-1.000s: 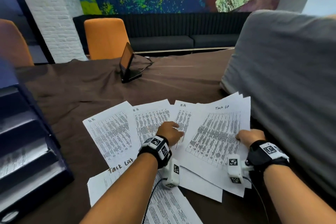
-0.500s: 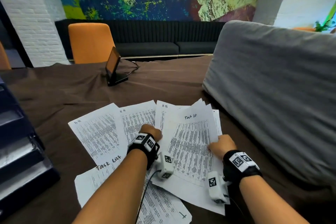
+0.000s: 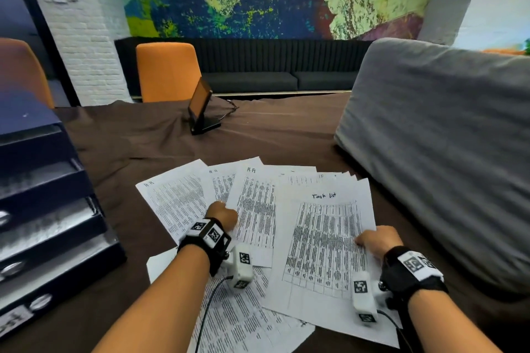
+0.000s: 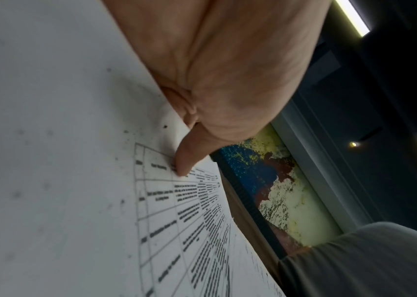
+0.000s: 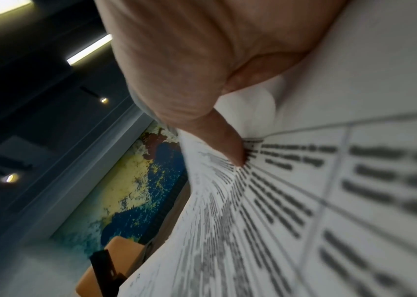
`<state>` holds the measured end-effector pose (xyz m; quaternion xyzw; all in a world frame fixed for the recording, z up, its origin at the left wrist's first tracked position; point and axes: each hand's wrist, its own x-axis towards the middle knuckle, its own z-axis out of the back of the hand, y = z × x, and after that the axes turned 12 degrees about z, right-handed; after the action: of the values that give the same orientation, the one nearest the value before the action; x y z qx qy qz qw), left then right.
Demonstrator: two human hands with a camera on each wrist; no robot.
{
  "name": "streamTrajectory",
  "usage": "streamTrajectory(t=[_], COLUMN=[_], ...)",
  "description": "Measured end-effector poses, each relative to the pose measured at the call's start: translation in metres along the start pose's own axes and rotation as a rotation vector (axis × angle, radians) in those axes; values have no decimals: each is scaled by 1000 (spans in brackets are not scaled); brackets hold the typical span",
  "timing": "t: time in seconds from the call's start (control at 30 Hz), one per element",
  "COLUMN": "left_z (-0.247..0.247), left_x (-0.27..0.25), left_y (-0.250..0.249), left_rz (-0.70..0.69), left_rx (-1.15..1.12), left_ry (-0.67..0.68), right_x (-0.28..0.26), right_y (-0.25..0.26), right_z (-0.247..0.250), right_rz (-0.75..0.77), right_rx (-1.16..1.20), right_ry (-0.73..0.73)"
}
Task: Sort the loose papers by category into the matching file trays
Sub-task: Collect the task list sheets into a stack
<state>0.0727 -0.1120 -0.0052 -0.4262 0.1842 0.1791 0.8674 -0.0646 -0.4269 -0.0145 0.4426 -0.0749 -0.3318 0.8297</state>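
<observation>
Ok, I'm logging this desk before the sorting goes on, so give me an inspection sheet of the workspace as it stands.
Surface: table under a wrinkled brown cloth.
Job's things: printed papers fanned out and overlapping, some headed HR; Task list sheet on top; stacked dark file trays at left.
Clutter: small standing screen; grey cushion.
Hands: left hand pinches an HR sheet; right hand pinches the Task list sheet's edge.
Cables: wrist camera cables; one behind the screen.
Surroundings: orange chairs, dark sofa, painted mural.

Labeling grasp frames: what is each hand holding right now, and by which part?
Right hand pinches the "Task list" sheet at its right edge, thumb on top. Left hand grips an HR sheet at its left edge.
</observation>
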Motion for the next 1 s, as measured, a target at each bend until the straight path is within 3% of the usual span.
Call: streamTrajectory(t=[0.07,0.2,0.3,0.43,0.53,0.67,0.77,0.87,1.0], left_z=[-3,-8,-24,-53,-55,-11,32,60,75], left_x=[-2,-13,-16,-19,-20,-9,5,8,2], left_y=[1,-13,-33,-42,-39,-31,-17,0,29], left_rz=[15,-94,-159,-201,-226,-256,-186,-43,46], left_rx=[-53,-148,-250,-164,-151,-162,47,461,728], left_ry=[-62,-336,-217,13,28,-42,-122,-96,-40], right_x=[-3,1,5,13,18,19,18,9,-8], right_y=[0,-5,-4,5,12,20,29,42,62], right_z=[1,8,16,23,28,36,33,22,-2], right_rz=[-10,-32,-10,35,93,194,184,185,258], right_rx=[-5,-15,-1,42,11,118,308,440,457], right_ry=[-48,-34,-58,-108,-104,-97,-83,-10,148])
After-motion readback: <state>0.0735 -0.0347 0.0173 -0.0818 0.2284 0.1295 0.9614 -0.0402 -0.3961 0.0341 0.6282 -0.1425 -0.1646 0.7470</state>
